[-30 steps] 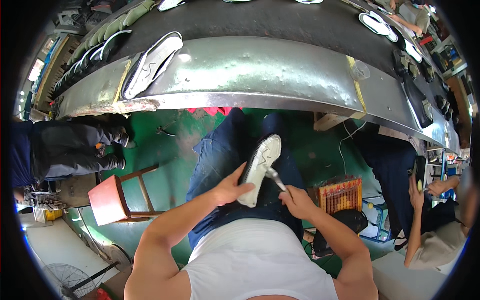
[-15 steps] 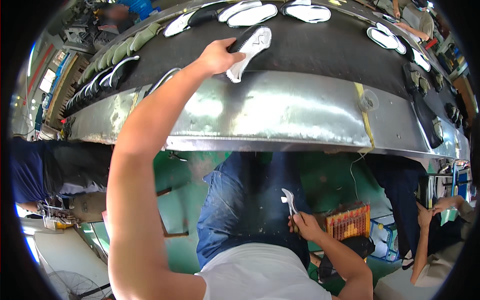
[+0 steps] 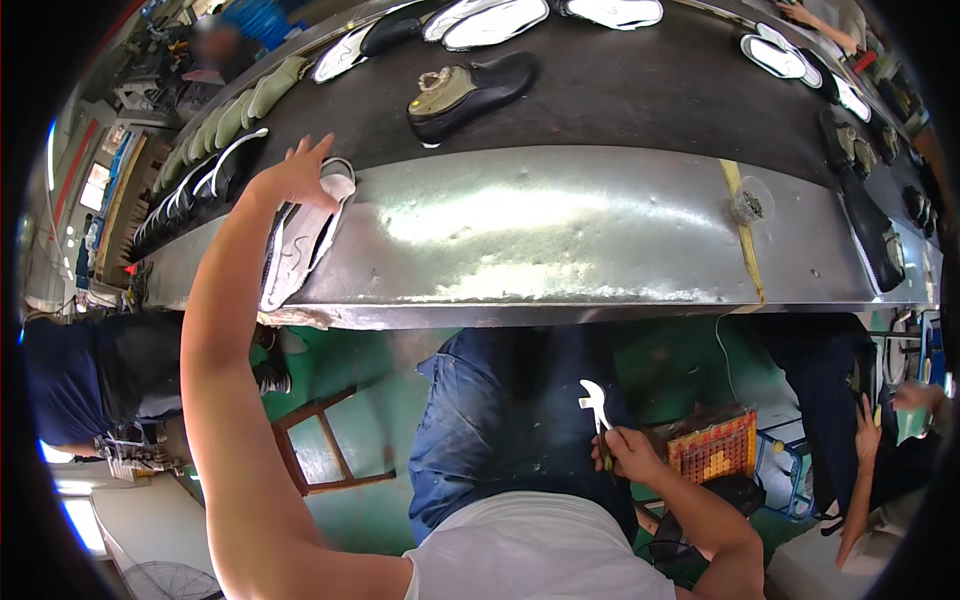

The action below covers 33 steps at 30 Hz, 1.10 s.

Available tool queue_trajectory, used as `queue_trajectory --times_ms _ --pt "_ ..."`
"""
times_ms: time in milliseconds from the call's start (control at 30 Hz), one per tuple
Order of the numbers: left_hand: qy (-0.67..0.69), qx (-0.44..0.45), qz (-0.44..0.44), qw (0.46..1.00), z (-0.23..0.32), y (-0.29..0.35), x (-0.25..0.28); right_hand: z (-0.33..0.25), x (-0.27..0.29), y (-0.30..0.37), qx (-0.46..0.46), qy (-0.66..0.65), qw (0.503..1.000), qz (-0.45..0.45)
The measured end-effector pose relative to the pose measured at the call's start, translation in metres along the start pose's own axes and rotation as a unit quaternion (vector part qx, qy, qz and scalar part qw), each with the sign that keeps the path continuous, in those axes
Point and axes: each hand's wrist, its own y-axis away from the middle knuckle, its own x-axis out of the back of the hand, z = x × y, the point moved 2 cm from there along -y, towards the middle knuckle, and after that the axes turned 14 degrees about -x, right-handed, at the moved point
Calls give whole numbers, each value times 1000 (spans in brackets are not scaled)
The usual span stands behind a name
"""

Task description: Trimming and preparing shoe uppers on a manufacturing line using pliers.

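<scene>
My left hand is open, its fingers spread over the far end of a shoe upper on a last. That shoe lies sole up at the left of the metal bench edge, its underside white with a dark wavy mark. The thumb overlaps its rim; whether it touches is unclear. On the dark bench surface, a black shoe sits upright, an olive-coloured last showing in its opening. Low over my lap, my right hand is closed round the handles of silver lasting pincers, curved jaw upward.
Green lasts and black uppers line the bench's left. White-soled shoes lie along the far side. A clear cup of small bits stands near yellow tape. A beaded seat is at lower right. Co-workers flank me.
My left hand has released the black shoe, which now sits upright on the bench, and has moved left to the sole-up shoe. The right hand keeps its pincers, slightly turned.
</scene>
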Motion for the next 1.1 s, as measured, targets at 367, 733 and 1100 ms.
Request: queue_trajectory --times_ms 367,733,1100 --pt "276 59 46 958 18 33 -2 -9 -13 9 -36 49 997 51" --pt "805 -105 254 525 281 211 -94 -52 -53 64 125 267 946 135" --pt "792 -119 133 584 328 213 -170 -86 -97 71 77 271 959 13"
